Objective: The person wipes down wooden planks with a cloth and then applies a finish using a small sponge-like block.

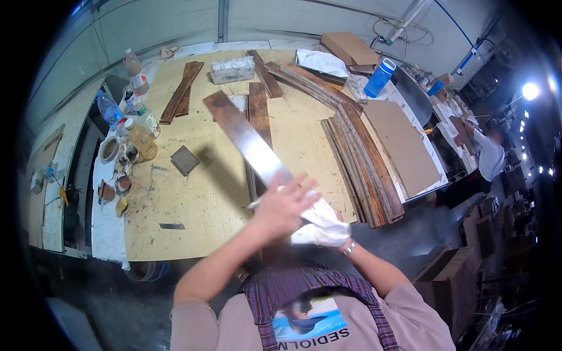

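1. One long, narrow, brown wooden plank with a shiny face (pixel 249 142) slants above the pale plywood table (pixel 205 228), its near end toward your body.
2. Your left hand (pixel 285 202) lies across its near part, fingers spread; blur hides whether that grip closes. The crumpled white cloth (pixel 325 225) mostly covers your right hand (pixel 341 237), so its grip cannot be told.
3. The plank looks stiff and fairly light, perhaps slippery on its face; the long edges, nearer its middle, seem the steadiest hold.
4. A dark brown board (pixel 259 108) lies beneath it; the stack of brown wooden strips (pixel 380 169) at right and the small square grey block (pixel 185 161) at left limit your swing.
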Demonstrator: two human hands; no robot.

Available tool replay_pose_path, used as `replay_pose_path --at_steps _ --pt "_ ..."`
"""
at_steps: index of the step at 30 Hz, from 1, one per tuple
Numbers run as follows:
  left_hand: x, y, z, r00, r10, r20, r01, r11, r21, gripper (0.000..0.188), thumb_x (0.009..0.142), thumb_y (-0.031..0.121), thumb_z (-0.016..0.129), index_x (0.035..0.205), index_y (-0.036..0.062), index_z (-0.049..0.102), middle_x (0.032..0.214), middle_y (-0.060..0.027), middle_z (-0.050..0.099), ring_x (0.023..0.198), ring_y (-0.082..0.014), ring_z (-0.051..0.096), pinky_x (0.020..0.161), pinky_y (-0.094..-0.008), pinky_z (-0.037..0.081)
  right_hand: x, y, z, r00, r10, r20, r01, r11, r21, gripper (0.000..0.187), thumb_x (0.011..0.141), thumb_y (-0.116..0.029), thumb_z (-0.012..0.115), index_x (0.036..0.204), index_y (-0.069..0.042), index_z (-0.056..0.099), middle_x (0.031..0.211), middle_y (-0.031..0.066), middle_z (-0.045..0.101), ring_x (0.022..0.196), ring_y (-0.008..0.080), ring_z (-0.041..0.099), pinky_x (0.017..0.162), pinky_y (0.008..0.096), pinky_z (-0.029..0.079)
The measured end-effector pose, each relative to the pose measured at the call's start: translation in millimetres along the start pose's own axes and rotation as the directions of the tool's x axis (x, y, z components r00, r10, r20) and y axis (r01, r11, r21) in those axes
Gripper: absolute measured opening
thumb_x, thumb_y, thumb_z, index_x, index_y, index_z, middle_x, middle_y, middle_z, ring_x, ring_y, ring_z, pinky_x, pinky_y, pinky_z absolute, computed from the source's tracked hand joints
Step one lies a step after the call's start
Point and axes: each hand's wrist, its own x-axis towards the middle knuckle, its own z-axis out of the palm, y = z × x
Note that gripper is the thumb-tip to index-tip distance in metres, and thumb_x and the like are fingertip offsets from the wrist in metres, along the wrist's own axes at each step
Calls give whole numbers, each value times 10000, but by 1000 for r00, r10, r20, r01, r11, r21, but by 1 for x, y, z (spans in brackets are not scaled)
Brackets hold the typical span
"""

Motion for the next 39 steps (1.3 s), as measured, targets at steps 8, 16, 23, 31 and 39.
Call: replay_pose_path --at_steps 8,16,23,31,39 --pt "-33 -212 -94 551 -810 -200 661 570 -488 212 924 142 510 1058 73 659 1022 -101 700 932 -251 667 814 -380 506 -60 -34 -78 962 220 161 -240 963 120 701 569 -283 875 1154 10 622 985 175 693 897 296 706 816 347 552" --pt "23 -86 -22 410 -867 282 151 -241 -959 363 1042 333 474 1235 36 554 969 -76 678 858 -174 675 756 -316 569 -58 -21 -50 849 390 356 -527 597 605 715 689 -195 785 1321 19 528 1176 117 634 1062 152 600 926 296 484" --pt "48 -13 -1 655 -755 -26 123 141 -982 213 935 44 583 1123 -25 653 1034 -70 672 923 -180 639 831 -306 519 -24 -13 -31 857 102 506 -426 -413 805 617 890 -484 598 1327 -93 406 987 69 455 772 138 452 598 277 430" --pt "35 51 -5 990 -37 135 78 946 -316 479 818 147 627 1296 171 602 1402 -68 537 1331 -247 458 1133 -533 258 -13 -18 -43 724 -1 690 -535 -631 561 451 942 -464 517 1228 -117 551 984 96 550 767 242 547 592 376 506" --pt "64 -164 -75 874 -315 -370 273 948 -164 347 957 11 523 1253 122 668 1382 -85 580 1273 -241 537 1135 -385 362 -35 -29 -46 645 -332 689 -711 -591 381 687 973 -643 298 1341 -87 463 948 116 517 666 210 520 508 321 454"
